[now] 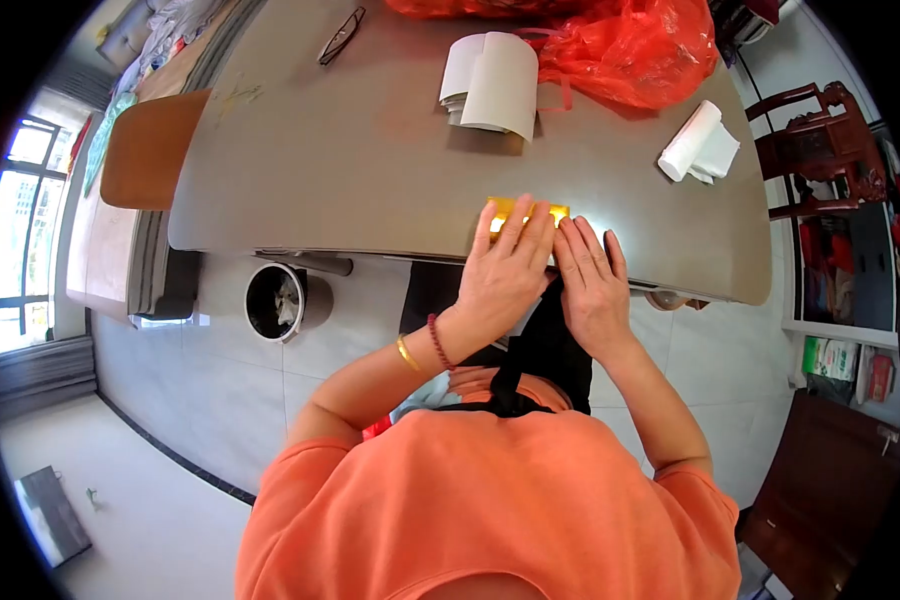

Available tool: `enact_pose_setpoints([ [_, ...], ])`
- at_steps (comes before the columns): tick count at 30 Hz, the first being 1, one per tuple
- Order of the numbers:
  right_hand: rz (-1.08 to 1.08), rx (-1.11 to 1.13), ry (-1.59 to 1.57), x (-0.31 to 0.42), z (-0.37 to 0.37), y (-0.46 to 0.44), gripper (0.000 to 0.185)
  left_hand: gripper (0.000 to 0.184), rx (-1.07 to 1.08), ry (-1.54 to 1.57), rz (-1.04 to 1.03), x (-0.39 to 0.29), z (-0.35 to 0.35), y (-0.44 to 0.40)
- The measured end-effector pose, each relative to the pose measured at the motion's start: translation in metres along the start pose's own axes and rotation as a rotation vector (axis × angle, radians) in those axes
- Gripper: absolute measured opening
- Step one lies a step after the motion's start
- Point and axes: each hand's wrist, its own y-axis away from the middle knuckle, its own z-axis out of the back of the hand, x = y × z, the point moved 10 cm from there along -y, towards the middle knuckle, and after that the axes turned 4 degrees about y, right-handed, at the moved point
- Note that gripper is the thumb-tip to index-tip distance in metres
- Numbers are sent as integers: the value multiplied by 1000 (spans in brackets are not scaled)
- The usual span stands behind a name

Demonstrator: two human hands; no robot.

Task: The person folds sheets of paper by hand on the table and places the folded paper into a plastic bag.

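Observation:
Both of my hands reach to the near edge of a grey table (350, 170). Under my fingers lies a small shiny gold piece (560, 211) that looks like folded foil paper; much of it is covered. My left hand (507, 265) is flat across it, fingers stretched out. Beside it, my right hand (592, 285) also has straight fingers, with the fingertips at the right end of the gold piece. A stack of curled pale paper sheets (500, 85) sits farther back on the table.
A red plastic bag (640, 55) lies at the back right, with a white paper roll (692, 142) nearer the right side. Eyeglasses (341, 37) rest at the back left. A waste bin (315, 300) stands on the floor, and a brown chair (150, 150) is left of the table.

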Motion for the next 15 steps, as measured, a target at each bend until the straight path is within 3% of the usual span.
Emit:
enact_pose_setpoints([
  [8, 2, -22, 15, -2, 2, 2, 46, 73, -41, -111, 91, 43, 18, 28],
  [15, -13, -13, 27, -2, -1, 2, 50, 76, 34, -33, -16, -6, -1, 14],
])
